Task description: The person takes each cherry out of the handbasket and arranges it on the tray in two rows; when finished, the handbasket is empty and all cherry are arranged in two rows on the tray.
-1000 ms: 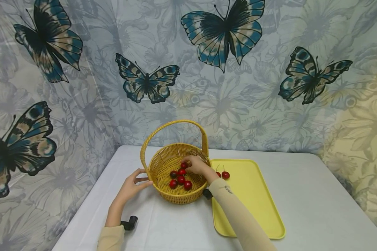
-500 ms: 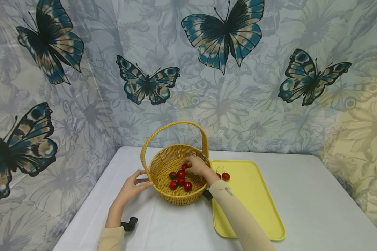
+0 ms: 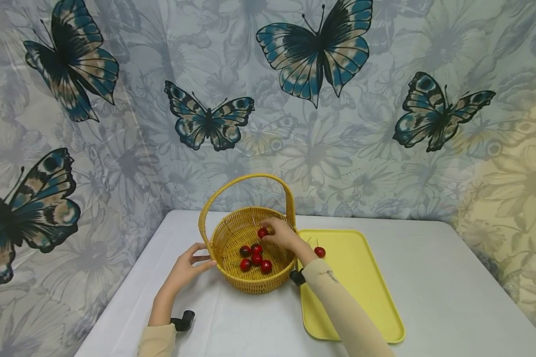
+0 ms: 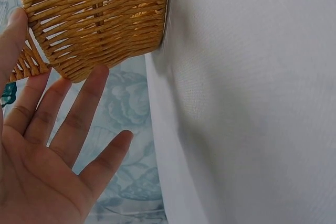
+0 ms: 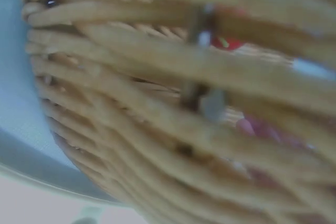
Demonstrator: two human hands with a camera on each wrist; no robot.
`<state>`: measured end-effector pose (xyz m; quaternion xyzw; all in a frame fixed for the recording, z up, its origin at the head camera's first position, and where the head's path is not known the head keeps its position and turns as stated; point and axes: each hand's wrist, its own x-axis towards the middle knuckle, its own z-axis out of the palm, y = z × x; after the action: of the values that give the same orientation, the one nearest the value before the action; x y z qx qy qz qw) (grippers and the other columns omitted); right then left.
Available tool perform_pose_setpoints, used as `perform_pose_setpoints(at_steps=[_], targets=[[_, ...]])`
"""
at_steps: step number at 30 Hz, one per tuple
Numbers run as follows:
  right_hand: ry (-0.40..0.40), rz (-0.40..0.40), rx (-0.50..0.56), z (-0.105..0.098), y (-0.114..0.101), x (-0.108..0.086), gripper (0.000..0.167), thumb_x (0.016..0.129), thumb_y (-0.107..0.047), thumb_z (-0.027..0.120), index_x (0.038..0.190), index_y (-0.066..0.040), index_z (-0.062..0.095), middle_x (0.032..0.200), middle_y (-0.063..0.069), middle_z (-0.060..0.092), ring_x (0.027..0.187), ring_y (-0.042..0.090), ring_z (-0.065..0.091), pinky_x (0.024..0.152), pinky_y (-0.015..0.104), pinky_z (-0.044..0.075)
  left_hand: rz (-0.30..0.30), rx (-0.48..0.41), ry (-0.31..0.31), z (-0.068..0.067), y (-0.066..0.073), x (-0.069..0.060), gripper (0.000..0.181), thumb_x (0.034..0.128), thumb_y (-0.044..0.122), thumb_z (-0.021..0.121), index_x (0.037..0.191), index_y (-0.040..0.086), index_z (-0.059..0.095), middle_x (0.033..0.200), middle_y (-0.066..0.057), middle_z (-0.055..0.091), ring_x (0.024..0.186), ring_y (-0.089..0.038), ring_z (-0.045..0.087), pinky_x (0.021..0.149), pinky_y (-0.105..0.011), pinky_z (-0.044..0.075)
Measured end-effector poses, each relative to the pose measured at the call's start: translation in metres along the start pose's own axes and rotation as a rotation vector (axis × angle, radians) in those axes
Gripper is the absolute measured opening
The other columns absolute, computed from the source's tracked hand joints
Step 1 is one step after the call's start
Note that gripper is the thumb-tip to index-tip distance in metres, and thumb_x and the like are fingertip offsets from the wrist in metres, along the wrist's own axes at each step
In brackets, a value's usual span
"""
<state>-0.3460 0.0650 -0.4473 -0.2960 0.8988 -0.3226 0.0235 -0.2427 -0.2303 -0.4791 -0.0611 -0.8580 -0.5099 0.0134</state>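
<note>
A yellow woven basket with a tall arched handle stands on the table with several red cherries lying inside. Over its right part, my right hand pinches one cherry between thumb and fingers, above the others. My left hand is at the basket's left side near the handle's foot. Seen from the left wrist, its spread, nearly straight fingers and thumb touch the outer weave. The right wrist view is filled by the blurred basket wall, which hides the right hand.
A yellow tray lies right of the basket, partly under the right forearm. On its far left part is a cherry; another stem shows beside it. A white cloth covers the table, and a butterfly-patterned curtain hangs close behind.
My right hand has lifted a cherry a little off the pile and shifted slightly right. The left hand stays at the basket's side. The head view has tilted slightly.
</note>
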Motion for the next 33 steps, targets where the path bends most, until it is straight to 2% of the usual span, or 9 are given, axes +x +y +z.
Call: perform_pose_setpoints(at_steps=[5, 12, 22, 33], targets=[[0.024, -0.018, 0.016, -0.003, -0.003, -0.008, 0.032, 0.087, -0.009, 0.064, 0.118, -0.004, 0.061, 0.117, 0.012, 0.058, 0.106, 0.028, 0.057, 0.088, 0.040, 0.050, -0.002, -0.006, -0.006, 0.000, -0.002, 0.000, 0.054, 0.0771, 0.038, 0.074, 0.123, 0.018, 0.053, 0.133, -0.006, 0.049, 0.112, -0.032, 0.058, 0.098, -0.060, 0.035], [0.063, -0.068, 0.020, -0.007, -0.004, -0.020, 0.032, 0.086, -0.007, 0.065, 0.118, -0.007, 0.062, 0.110, 0.009, 0.058, 0.094, 0.025, 0.062, 0.079, 0.034, 0.053, -0.002, -0.008, -0.010, 0.000, -0.001, 0.000, 0.055, 0.0769, 0.040, 0.074, 0.123, 0.018, 0.053, 0.134, -0.006, 0.049, 0.113, -0.031, 0.057, 0.097, -0.059, 0.037], [0.091, -0.100, 0.071, -0.010, -0.011, -0.034, 0.035, 0.085, -0.002, 0.065, 0.120, -0.007, 0.061, 0.114, 0.007, 0.060, 0.101, 0.024, 0.060, 0.085, 0.034, 0.052, -0.013, -0.014, -0.008, -0.001, 0.002, -0.002, 0.055, 0.0767, 0.039, 0.074, 0.123, 0.019, 0.053, 0.134, -0.005, 0.048, 0.112, -0.030, 0.058, 0.099, -0.059, 0.035], [0.142, -0.157, 0.164, -0.015, -0.021, -0.050, 0.034, 0.084, 0.002, 0.063, 0.118, -0.003, 0.060, 0.111, 0.011, 0.061, 0.098, 0.028, 0.062, 0.085, 0.036, 0.053, -0.010, -0.009, 0.000, -0.001, 0.000, -0.001, 0.055, 0.0765, 0.039, 0.074, 0.123, 0.020, 0.053, 0.132, -0.003, 0.051, 0.112, -0.028, 0.059, 0.098, -0.061, 0.035]])
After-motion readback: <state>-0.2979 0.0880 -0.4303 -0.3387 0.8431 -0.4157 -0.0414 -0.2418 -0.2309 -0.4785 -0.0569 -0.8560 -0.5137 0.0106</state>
